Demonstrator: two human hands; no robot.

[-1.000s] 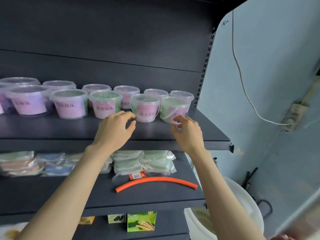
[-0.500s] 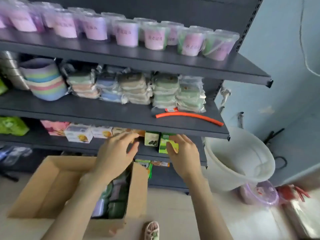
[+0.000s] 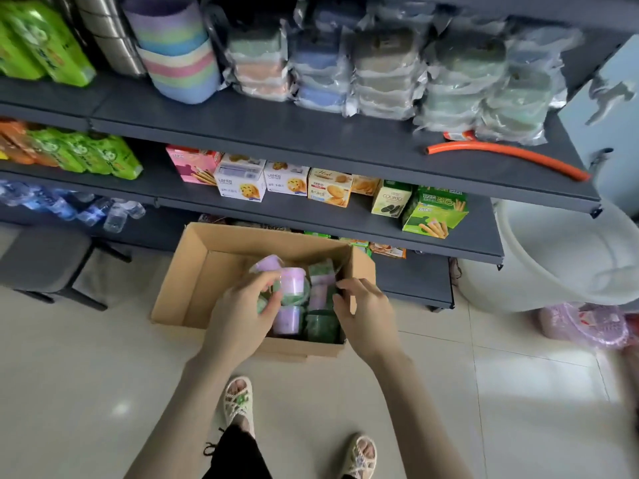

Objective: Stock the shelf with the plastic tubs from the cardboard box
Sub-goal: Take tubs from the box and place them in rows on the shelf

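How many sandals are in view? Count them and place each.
2. One sandal on the tiles just before the cardboard box; the other sandal lower right, near the picture's bottom edge. None seems hidden.

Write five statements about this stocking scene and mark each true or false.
1. The cardboard box stands on the floor. True.
2. The box is empty. False: plastic tubs lie in it.
3. The orange hose lies on a shelf. True.
4. Both hands rest on a shelf. False: the left hand and right hand reach into the box.
5. The white bucket stands left of the box. False: it stands to the right.
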